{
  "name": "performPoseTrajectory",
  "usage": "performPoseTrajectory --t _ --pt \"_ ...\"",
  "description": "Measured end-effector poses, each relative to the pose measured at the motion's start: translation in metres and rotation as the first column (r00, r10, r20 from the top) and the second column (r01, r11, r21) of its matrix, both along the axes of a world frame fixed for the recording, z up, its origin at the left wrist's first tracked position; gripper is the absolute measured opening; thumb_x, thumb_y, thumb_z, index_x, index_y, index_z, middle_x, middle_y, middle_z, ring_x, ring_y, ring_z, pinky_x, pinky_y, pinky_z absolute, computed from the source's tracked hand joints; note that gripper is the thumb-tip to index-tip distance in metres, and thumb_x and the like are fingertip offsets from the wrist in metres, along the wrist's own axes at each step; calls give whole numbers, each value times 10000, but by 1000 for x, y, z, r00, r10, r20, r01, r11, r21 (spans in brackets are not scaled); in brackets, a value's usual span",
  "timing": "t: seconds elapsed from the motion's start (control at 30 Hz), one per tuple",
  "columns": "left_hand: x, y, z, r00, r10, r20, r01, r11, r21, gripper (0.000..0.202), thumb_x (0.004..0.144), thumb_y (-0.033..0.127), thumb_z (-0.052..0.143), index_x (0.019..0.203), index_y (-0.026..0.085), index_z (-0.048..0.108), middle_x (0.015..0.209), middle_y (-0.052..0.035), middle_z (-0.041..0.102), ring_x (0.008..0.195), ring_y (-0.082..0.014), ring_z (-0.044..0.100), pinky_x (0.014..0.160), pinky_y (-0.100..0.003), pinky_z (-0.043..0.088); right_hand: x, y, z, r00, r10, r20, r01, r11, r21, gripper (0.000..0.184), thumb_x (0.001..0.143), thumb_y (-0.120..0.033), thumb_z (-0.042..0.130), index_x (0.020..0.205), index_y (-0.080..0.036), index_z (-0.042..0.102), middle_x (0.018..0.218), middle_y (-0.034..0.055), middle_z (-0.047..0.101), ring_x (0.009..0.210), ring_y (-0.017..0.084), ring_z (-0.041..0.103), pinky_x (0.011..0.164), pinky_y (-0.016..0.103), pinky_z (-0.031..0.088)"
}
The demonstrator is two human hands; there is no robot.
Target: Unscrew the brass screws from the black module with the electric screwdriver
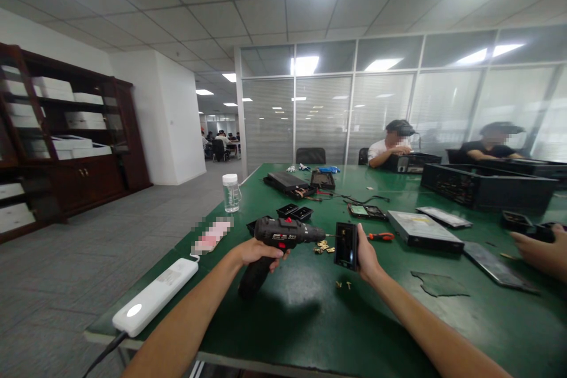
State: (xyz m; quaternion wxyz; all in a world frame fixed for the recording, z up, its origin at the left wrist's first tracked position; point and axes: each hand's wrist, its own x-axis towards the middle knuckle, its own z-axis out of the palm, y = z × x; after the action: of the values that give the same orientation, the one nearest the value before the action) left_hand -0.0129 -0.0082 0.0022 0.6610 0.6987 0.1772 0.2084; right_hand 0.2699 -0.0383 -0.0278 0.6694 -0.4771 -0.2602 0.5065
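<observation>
My left hand (pixel 257 251) is wrapped round the grip of a black cordless screwdriver (pixel 279 242), whose bit points right toward a small black boxy part (pixel 345 245). My right hand (pixel 365 257) holds that part upright just above the green table (pixel 310 319). Several small brass screws (pixel 323 246) lie on the table between the tool and the part, and two more screws (pixel 343 285) rest nearer to me.
A white power strip (pixel 155 295) lies at the table's left corner, beyond it a pink phone (pixel 212 235) and a clear bottle (pixel 231 192). An optical drive (pixel 423 230), black cases (pixel 482 186) and loose parts fill the right. Another person's hand (pixel 538 251) reaches in; two people sit at the far end.
</observation>
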Motion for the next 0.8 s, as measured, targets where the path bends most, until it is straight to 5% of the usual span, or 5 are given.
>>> performPoseTrajectory --t 0.8 --pt "1 -3 3 1000 -12 0 12 1000 -12 350 663 281 607 935 77 527 844 -85 514 536 -80 476 523 -238 410 4 3 -4 999 -26 43 26 1000 -5 482 627 -602 483 770 -153 585 577 27 603 520 171 573 525 308 476"
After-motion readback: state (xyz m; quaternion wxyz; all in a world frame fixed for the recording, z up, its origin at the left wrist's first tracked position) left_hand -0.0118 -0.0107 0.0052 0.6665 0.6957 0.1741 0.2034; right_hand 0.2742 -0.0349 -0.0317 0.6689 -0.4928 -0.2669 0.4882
